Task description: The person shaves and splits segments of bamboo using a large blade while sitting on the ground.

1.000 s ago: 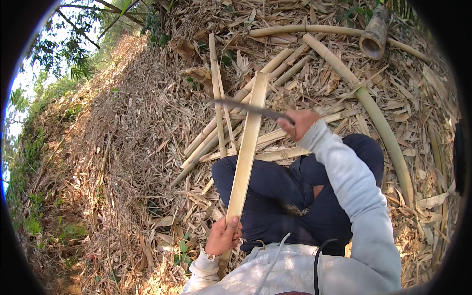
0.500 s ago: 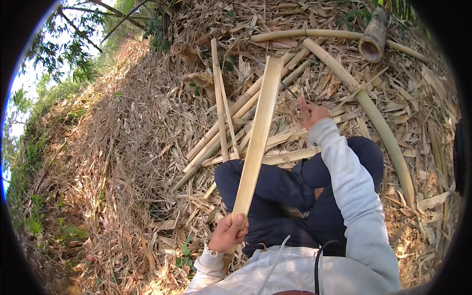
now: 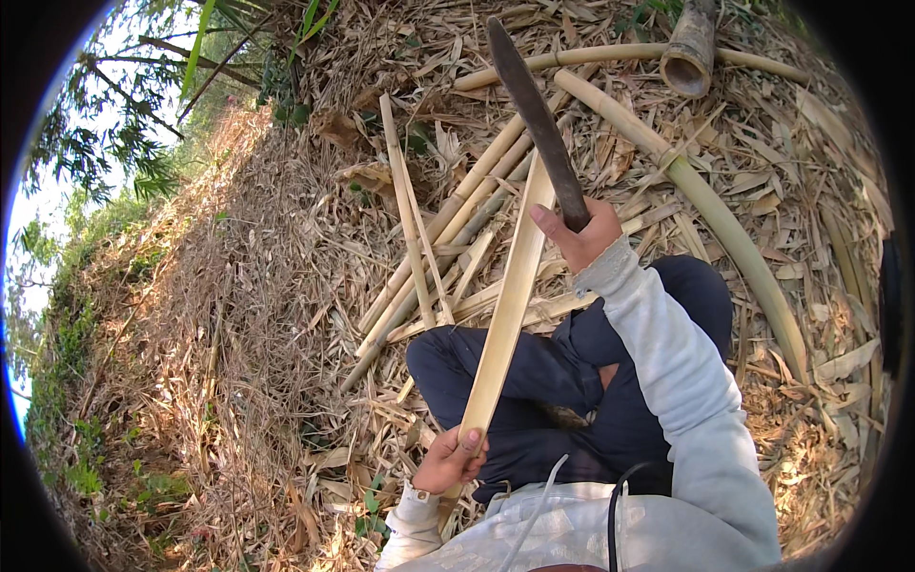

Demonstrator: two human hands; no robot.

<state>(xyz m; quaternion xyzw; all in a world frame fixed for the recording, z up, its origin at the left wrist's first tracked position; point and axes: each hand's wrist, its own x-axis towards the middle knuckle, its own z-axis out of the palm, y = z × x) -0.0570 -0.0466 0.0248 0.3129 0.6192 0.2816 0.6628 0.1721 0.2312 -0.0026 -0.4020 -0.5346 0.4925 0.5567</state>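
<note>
Outdoors, the left hand (image 3: 451,461) grips a bamboo slat (image 3: 509,315), apparently to steady it; the right hand (image 3: 589,236) clasps a machete (image 3: 537,110).

no readable text, labels, numbers or signs, none on the dark blade (image 3: 539,119) at the far centre, none on the bamboo strip (image 3: 506,324), pale sweatshirt (image 3: 681,372) or dark trousers (image 3: 629,419) nearer, none on the hollow bamboo piece (image 3: 690,43) far right

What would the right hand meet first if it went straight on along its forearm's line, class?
Probably the split bamboo strip: the right hand, holding the dark blade, overlaps the strip's edge in this view, though depth between them is unclear.
</note>
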